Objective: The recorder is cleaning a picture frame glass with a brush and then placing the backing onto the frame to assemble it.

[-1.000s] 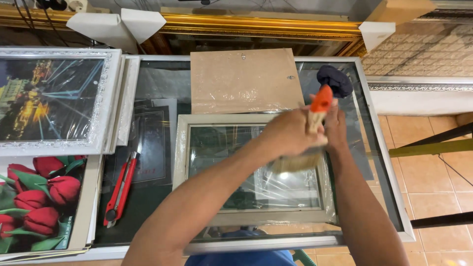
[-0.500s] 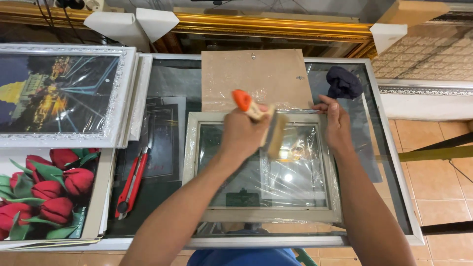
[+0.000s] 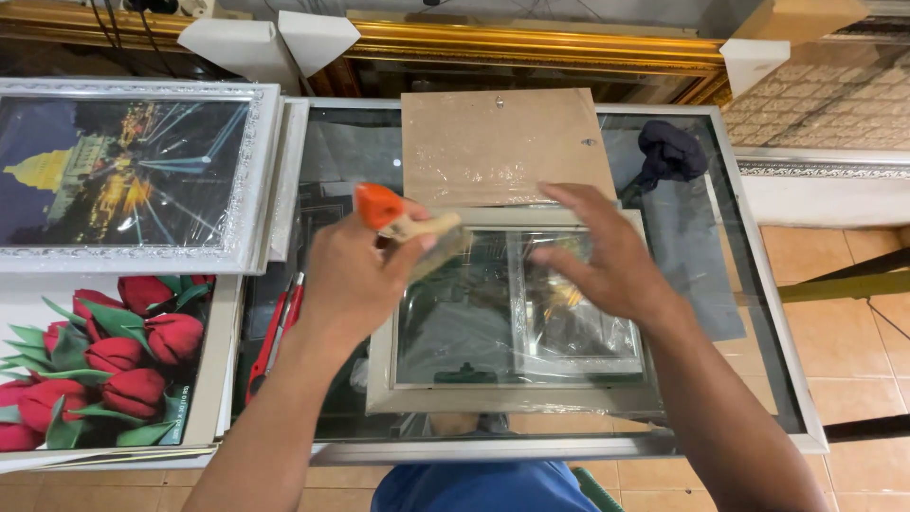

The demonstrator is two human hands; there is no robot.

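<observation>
A glass-topped table point(image 3: 758, 313) fills most of the room in front of the person; everything else sits on it or beside it. Off its left edge lies a framed night-city picture point(image 3: 123, 171) in a pale ornate border, and below that, nearer the person, a picture of red tulips point(image 3: 95, 360). At the table's far middle rests a brown backing board point(image 3: 502, 142), flat, its near edge touching or just overlapping the next thing. That next thing is a light wooden picture frame point(image 3: 512, 398) with plastic film over its glass, lying flat in the table's middle, near the front edge. At the table's far right corner sits a dark crumpled cloth point(image 3: 668, 152); along the left side, between the frame and the tulips, a red utility knife point(image 3: 275, 332). The right hand point(image 3: 607, 261) is spread open, fingers loose, hovering over or lightly touching the frame's upper right part; I cannot tell which. The left hand point(image 3: 355, 280) is clenched around a brush with an orange handle point(image 3: 403, 220), held over the frame's upper left corner; its bristles are blurred.
</observation>
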